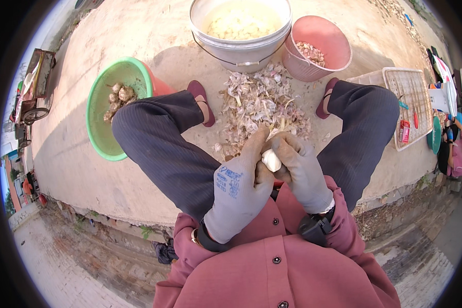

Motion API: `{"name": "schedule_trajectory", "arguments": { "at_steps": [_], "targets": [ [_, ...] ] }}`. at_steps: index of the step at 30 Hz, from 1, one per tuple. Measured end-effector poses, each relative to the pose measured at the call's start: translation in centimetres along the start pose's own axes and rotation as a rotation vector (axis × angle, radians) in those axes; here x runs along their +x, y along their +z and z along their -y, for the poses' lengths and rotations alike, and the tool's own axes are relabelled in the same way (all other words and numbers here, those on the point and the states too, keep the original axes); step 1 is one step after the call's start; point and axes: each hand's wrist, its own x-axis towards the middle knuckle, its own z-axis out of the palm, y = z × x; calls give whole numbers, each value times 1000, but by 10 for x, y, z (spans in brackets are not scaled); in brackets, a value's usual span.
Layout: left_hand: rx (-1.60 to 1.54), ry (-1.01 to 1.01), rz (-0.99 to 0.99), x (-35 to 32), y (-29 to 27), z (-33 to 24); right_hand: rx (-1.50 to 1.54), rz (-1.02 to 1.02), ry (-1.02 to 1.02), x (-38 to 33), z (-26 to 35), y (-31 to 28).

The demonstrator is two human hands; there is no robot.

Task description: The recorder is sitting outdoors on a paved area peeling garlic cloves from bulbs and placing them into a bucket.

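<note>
Garlic, in the head view: a white garlic bulb [271, 160] sits pinched between both gloved hands just above the person's lap, at the middle of the picture. The left hand [239, 187], in a grey work glove, is curled closed around the bulb's lower left side, its thumb reaching up toward twelve o'clock past the bulb. The right hand [303, 172], also gloved in grey, closes on the bulb from its three o'clock side, fingers bent over the top. The two hands touch each other around it, so neither is nearer; the bulb lies between them. Its long axis appears to run roughly from eleven to five o'clock, though the gloves hide most of it.

At twelve o'clock from the hands, on the ground between the person's feet, lies a pile of papery garlic skins [262, 105]. Beyond that stands a white bucket [239, 51] holding peeled cloves, with a pink bucket [318, 64] just beside it at one o'clock. At ten o'clock a green basin [100, 128] holds a few unpeeled bulbs. At three o'clock a white mesh tray [413, 87] lies well apart.
</note>
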Motion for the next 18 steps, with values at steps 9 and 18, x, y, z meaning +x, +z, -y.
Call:
{"name": "schedule_trajectory", "arguments": {
  "at_steps": [9,18],
  "targets": [
    [180,32,15,5,11,11,-131,-1,-18,3,6,-3],
    [-477,-403,-66,24,-6,14,24,-91,167,-6,-10,-40]
  ]
}}
